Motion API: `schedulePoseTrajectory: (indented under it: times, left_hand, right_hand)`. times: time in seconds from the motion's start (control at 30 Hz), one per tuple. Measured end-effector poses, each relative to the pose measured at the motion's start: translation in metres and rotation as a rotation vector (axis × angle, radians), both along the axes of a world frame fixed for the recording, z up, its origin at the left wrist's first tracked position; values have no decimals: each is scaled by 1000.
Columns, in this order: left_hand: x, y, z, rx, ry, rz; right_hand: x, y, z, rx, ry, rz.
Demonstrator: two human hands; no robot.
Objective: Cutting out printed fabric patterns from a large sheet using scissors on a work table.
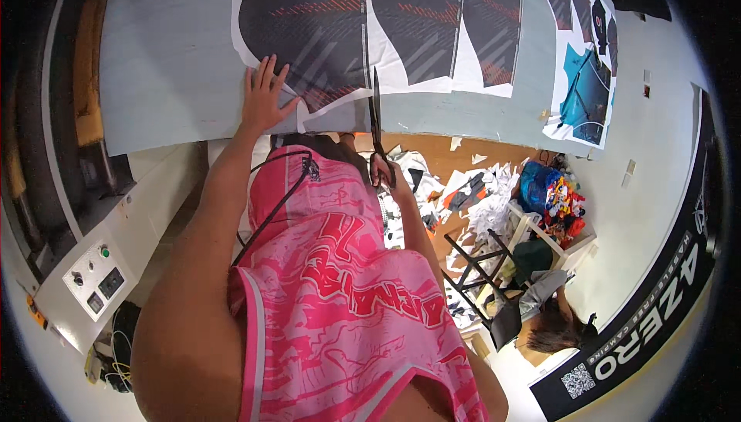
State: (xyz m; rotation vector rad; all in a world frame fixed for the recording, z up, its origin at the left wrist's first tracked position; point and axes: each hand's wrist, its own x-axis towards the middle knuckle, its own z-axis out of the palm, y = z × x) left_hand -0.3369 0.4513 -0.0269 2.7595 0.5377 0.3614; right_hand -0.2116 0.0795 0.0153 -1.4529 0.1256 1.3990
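Note:
My left hand [268, 101] lies flat with fingers spread on the lower left edge of a large printed sheet. The sheet carries a black curved garment panel [309, 28] with red and grey streaks. My right hand [384, 172] is closed round the handles of a pair of long black scissors [377, 117] at the table's near edge. Their blades point away from me, the tips near the white strip between the large panel and a second black panel [417, 28]. A third, smaller panel [492, 28] lies to its right.
The grey table [170, 74] also holds a teal and black print [584, 94] at the right. Fabric scraps [482, 198] litter the floor below. A black stool [478, 275] stands near a person [552, 329] at the lower right. A machine control panel [99, 281] is at my left.

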Motion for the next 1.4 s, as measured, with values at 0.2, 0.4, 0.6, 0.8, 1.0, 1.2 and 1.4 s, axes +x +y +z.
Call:
schedulePoseTrajectory:
  times: [0.2, 0.4, 0.6, 0.8, 1.0, 1.2, 1.4]
  left_hand:
    - [0, -1, -1, -2, 79, 3]
    - [1, 0, -4, 16, 60, 10]
    - [1, 0, -5, 9, 79, -5]
    - [1, 0, -5, 35, 84, 10]
    - [0, 0, -3, 15, 70, -10]
    - [0, 1, -4, 16, 60, 8]
    - [0, -1, -1, 2, 90, -3]
  right_hand:
    - [0, 1, -8, -125, -96, 35]
    - [-10, 5, -2, -236, -192, 61]
    - [-22, 2, -2, -262, -180, -14]
    - [-25, 1, -7, -221, -162, -25]
    - [-17, 10, -1, -235, -158, -19]
    - [-10, 13, 10, -266, -189, 89]
    - [-1, 17, -5, -131, -146, -13]
